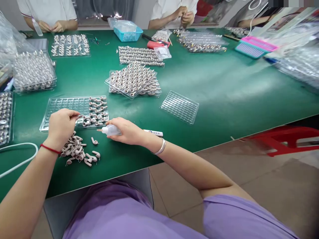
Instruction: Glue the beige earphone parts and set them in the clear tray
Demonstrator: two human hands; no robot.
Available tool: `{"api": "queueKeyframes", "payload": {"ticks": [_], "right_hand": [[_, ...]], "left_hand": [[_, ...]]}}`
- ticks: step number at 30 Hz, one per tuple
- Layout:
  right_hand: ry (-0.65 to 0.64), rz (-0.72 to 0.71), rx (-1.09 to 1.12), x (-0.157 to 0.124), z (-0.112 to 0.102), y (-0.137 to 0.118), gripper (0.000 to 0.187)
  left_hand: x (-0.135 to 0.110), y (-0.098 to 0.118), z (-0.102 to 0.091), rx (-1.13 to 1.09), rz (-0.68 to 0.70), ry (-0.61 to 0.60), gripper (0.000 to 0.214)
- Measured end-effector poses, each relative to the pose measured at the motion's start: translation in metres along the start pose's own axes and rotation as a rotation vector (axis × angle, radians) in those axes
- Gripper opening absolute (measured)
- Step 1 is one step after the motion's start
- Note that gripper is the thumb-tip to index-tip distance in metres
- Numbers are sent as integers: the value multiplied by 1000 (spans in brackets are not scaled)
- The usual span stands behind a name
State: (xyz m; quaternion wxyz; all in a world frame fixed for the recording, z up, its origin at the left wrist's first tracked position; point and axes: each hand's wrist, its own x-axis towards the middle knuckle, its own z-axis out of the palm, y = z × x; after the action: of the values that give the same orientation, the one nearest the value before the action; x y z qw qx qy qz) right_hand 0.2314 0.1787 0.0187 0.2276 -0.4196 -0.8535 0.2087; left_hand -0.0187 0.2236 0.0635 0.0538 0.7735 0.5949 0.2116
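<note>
My left hand (61, 126) is closed in a pinch on a small beige hook-shaped part at the near edge of a clear plastic tray (62, 108). Several such parts fill the tray's right end (97, 111). A loose pile of the same parts (77, 151) lies on the green table just below that hand. My right hand (128, 131) is wrapped round a small white squeeze bottle (109, 130), its nozzle pointing left toward the tray. A white marker (153, 133) lies under my right wrist.
An empty clear tray (179, 107) lies to the right, with stacks of filled trays (133, 81) behind and more (33, 71) at the left. A white cable (17, 156) curves at the left edge. Other people's hands (51, 26) work across the table. Red stool (286, 137) at right.
</note>
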Motion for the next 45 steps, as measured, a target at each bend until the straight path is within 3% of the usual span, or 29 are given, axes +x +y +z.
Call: {"api": "queueKeyframes", "payload": {"ticks": [10, 19, 24, 27, 29, 33, 39, 45], "right_hand": [[62, 70, 20, -33, -10, -2, 38], [95, 84, 60, -36, -8, 0, 39], [231, 122, 182, -46, -11, -10, 33], [313, 155, 268, -55, -10, -22, 26], [336, 170, 315, -60, -6, -31, 25], [317, 178, 386, -67, 3, -43, 25], [316, 296, 504, -64, 17, -53, 25], [420, 298, 690, -54, 30, -67, 26]], "left_hand": [[30, 22, 20, -8, 88, -128, 25], [36, 31, 26, 48, 143, -187, 25], [8, 38, 5, 98, 159, -176, 22], [-20, 47, -5, 312, 173, -314, 39], [-36, 52, -6, 411, 182, -374, 44], [-52, 57, 0, 427, 242, -370, 32], [-61, 64, 4, 212, 286, -339, 14], [-89, 72, -2, -237, 91, -296, 11]]}}
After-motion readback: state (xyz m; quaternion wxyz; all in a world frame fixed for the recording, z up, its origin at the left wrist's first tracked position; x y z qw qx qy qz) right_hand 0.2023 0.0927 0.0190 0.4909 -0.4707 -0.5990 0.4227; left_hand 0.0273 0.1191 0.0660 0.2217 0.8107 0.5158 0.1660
